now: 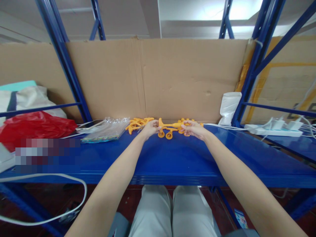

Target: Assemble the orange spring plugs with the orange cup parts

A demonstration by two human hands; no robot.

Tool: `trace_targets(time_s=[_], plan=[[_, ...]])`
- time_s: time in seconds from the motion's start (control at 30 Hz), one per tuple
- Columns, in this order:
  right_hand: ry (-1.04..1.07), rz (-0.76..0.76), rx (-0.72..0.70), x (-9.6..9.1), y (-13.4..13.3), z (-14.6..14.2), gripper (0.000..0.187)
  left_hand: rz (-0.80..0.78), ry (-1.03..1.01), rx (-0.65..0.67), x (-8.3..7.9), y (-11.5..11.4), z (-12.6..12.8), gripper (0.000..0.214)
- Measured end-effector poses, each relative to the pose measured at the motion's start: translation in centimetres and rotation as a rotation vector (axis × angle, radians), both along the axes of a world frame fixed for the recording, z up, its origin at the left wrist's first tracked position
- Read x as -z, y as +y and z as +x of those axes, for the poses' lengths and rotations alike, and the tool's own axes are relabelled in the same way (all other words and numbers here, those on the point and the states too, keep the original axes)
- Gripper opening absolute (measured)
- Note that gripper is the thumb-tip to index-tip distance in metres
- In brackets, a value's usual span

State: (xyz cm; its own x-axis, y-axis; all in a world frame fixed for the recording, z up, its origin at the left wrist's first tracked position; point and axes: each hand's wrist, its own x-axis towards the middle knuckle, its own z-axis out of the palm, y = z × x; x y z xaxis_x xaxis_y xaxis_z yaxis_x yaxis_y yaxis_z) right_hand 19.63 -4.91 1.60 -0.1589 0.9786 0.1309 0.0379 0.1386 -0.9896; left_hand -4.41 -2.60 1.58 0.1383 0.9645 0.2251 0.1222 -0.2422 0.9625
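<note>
An orange plastic toy piece (169, 127) with small round wheels is held just above the blue shelf (172, 161) near its back. My left hand (150, 128) pinches its left end and my right hand (191, 128) pinches its right end, fingers closed on it. More orange plastic pieces (135, 123) lie on the shelf to the left of my left hand, and a few more show behind my right hand.
A clear plastic bag (106, 130) lies left of the orange pieces. A red bag (32, 126) and folded cloth sit at far left. Cardboard (158, 75) backs the shelf. A white pouch (229, 105) and a power strip (274, 131) sit at right. Blue uprights flank the bay.
</note>
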Motion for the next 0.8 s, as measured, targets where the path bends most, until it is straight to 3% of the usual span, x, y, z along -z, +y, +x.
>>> trace_targets(time_s=[0.17,0.37,0.53,0.8], plan=[[-0.017,0.047,-0.010,0.0,-0.3,-0.1,0.017,0.011,0.013,0.033,0.1,0.5,-0.6,0.020],[-0.033,0.087,-0.038,0.1,0.0,0.2,0.030,0.011,0.003,0.086,0.1,1.0,-1.1,0.022],[-0.048,0.075,-0.039,-0.1,0.0,0.2,0.024,0.036,0.019,0.091,0.2,1.3,-1.3,0.021],[-0.132,0.057,0.045,-0.1,0.0,-0.2,0.049,0.079,0.043,0.104,0.2,1.2,-1.0,0.020]])
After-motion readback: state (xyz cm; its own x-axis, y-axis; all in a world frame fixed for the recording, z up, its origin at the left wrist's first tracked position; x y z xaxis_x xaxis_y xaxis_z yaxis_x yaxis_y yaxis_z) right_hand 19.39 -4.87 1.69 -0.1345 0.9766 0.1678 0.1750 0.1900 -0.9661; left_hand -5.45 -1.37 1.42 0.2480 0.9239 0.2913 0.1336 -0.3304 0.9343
